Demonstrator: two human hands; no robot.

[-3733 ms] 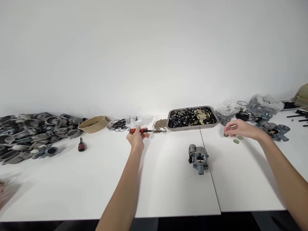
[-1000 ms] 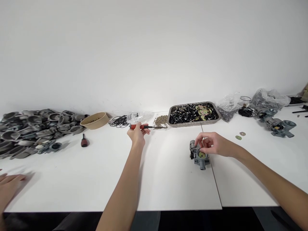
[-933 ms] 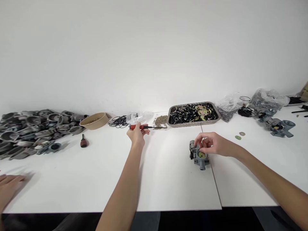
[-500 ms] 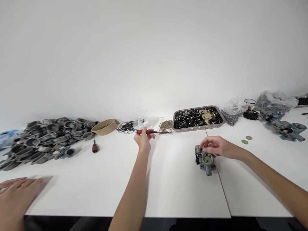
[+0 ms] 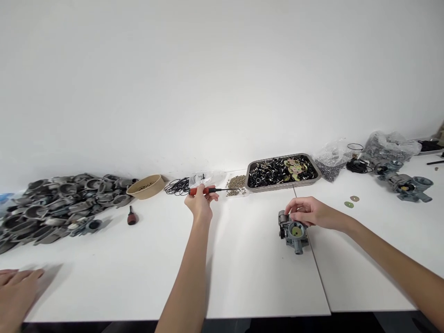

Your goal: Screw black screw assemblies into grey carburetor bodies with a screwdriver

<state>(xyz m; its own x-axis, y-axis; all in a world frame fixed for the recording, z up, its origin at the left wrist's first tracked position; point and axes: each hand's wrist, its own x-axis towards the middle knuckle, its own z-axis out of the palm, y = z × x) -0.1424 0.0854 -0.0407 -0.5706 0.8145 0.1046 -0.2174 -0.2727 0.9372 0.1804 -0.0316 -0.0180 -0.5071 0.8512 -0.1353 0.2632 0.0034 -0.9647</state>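
Observation:
My left hand (image 5: 199,206) is closed around a screwdriver (image 5: 210,190) with a red and black handle. Its thin shaft points right, and the tip is at the edge of a pile of small brass-coloured screws (image 5: 237,181). My right hand (image 5: 310,212) grips the top of a grey carburetor (image 5: 295,244) standing on the white table. A yellowish round plate (image 5: 296,231) shows inside the carburetor's bore. My right fingertips partly cover the carburetor's upper part.
Grey metal castings (image 5: 65,199) are heaped at left, near a short screwdriver (image 5: 131,217) and a cardboard bowl (image 5: 147,189). A metal tray (image 5: 274,188) holds small parts. More carburetors (image 5: 411,187) stand at right. Another person's hand (image 5: 17,291) rests at the lower left.
The view has shifted slightly, moving most things a little left in the picture. The screwdriver tip stays by the screws, and my right hand keeps its grip on the carburetor.

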